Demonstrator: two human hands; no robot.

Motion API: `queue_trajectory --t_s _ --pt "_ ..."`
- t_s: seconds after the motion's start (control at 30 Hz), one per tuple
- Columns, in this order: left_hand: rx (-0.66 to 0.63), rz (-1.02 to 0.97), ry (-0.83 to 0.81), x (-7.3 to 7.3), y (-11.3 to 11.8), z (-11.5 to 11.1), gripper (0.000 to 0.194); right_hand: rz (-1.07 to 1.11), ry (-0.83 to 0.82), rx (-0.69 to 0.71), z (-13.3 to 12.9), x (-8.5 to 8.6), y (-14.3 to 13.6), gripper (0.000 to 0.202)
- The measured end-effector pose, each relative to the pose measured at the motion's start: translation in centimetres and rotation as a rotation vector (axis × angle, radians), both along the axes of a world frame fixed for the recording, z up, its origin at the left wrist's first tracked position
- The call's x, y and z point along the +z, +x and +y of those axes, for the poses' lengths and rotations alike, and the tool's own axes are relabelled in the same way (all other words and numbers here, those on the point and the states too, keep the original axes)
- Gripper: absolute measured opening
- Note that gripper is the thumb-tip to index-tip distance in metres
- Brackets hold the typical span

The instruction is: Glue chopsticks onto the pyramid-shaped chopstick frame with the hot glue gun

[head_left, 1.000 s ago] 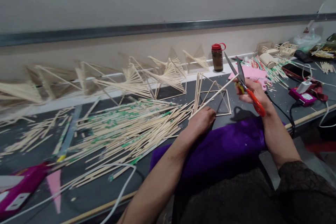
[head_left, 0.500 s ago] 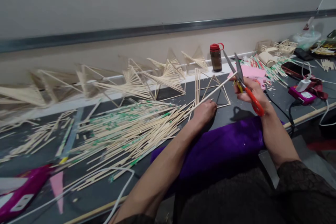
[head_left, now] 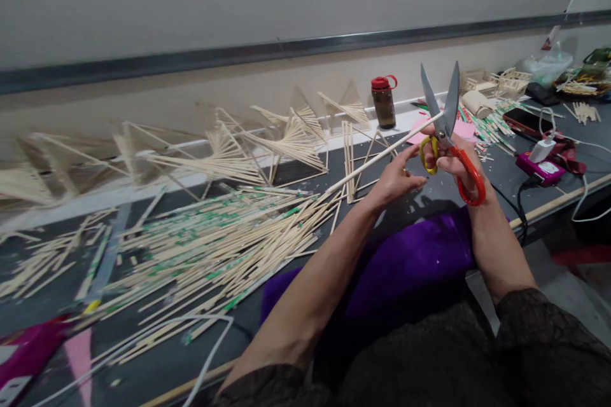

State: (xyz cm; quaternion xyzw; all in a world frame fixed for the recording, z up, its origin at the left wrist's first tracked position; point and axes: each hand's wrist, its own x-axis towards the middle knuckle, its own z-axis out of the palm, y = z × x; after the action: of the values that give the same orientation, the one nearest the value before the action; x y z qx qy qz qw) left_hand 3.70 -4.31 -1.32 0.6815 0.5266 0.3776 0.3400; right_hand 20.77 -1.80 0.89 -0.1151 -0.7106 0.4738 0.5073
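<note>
My right hand (head_left: 461, 162) has its fingers through the handles of a pair of scissors (head_left: 449, 98), one handle red and one yellow. The scissor blades point up and stand apart. A long pale wooden stick (head_left: 382, 156) slants up to the right, its upper end at the blades; whether my right fingers also grip it, I cannot make out. My left hand (head_left: 396, 179) is just below the stick, fingers apart and pointing at the yellow handle, with nothing visible in it. A loose pile of similar sticks (head_left: 248, 235), some in green-printed wrappers, lies left of my left hand.
Fan-shaped stick structures (head_left: 291, 143) stand along the wall. A red-lidded bottle (head_left: 383, 105) is behind my hands. Purple cloth (head_left: 410, 254) lies at the table's front edge. To the right are a phone (head_left: 527, 122), a charger and cables; a white cable (head_left: 210, 356) crosses the front left.
My left hand has opened from a curled shape and moved up and right towards the scissors. The scissors have turned more upright. The view has shifted slightly.
</note>
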Motion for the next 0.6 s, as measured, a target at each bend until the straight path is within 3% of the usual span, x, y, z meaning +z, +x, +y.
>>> queue_trajectory --t_s 0.07,0.13,0.2,0.23,0.33,0.4,0.47,0.53,0.6 --pt "-0.113 -0.182 -0.103 -0.3 1.3 1.2 0.078 -0.016 -0.006 0.010 0.1 -0.1 0.0 0.064" --pt "-0.177 -0.253 -0.184 -0.6 1.9 1.8 0.056 -0.028 0.000 0.013 0.2 -0.2 0.1 0.065" --pt "-0.190 -0.249 -0.229 -0.7 1.7 1.2 0.032 -0.030 0.017 -0.013 0.2 -0.1 0.3 0.065" --pt "-0.178 -0.230 -0.226 -0.5 1.4 0.3 0.030 -0.028 0.027 -0.035 0.2 -0.1 0.3 0.065" --pt "-0.122 -0.072 -0.188 1.1 0.0 -4.6 0.042 -0.025 0.039 -0.094 0.0 0.1 0.4 0.066" --pt "-0.218 0.083 -0.184 2.4 -0.7 -9.1 0.043 -0.031 0.034 -0.099 -0.1 0.2 0.4 0.068" --pt "-0.398 0.161 -0.284 3.0 -1.4 -13.9 0.047 -0.025 0.017 -0.080 0.0 0.3 0.2 0.068" --pt "-0.563 0.183 -0.443 2.1 -2.4 -18.3 0.053 -0.010 -0.007 -0.055 0.2 0.3 0.0 0.066" --pt "-0.596 0.154 -0.569 -0.5 -4.2 -22.2 0.058 0.002 -0.023 -0.035 0.3 0.2 -0.2 0.063"
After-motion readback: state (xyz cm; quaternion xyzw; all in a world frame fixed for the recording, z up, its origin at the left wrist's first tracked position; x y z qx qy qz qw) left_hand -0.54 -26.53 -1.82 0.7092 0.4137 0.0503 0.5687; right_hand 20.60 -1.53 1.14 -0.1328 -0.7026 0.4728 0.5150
